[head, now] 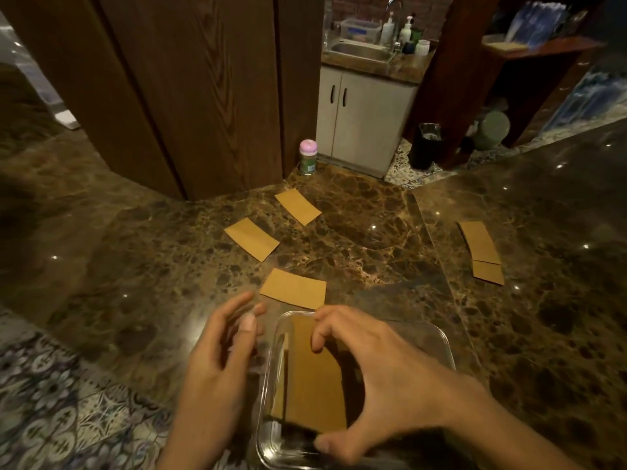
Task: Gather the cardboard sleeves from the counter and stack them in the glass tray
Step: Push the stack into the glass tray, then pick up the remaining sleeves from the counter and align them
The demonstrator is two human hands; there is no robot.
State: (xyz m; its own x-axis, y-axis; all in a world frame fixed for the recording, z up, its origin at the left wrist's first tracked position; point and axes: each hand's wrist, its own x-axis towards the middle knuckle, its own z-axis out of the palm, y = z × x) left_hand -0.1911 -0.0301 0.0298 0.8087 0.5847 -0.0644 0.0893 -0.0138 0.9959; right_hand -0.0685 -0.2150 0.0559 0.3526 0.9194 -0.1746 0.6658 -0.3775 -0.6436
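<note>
"Currently, where are the cardboard sleeves located?" is asked by the inspector.

"A loaded sleeve [312,385] is seated flat inside the glass tray [448,351]; whether more lie beneath it cannot be determined. A near sleeve [293,288] is laid on the counter [373,205] just beyond the tray's far rim. A middle sleeve [251,239] and a far sleeve [298,207] are found farther beyond the tray, slightly to its left. An overlapped pair [483,252] is placed well apart, beyond the tray's right side," is reported by the technician.

"And how are the hands configured?"

"The right hand [383,378] is held over the tray, fingers and thumb curved and spread wide; nothing is seen to be gripped. The left hand [217,364] is positioned just left of the tray, fingers loosely curved, nothing held."
</note>
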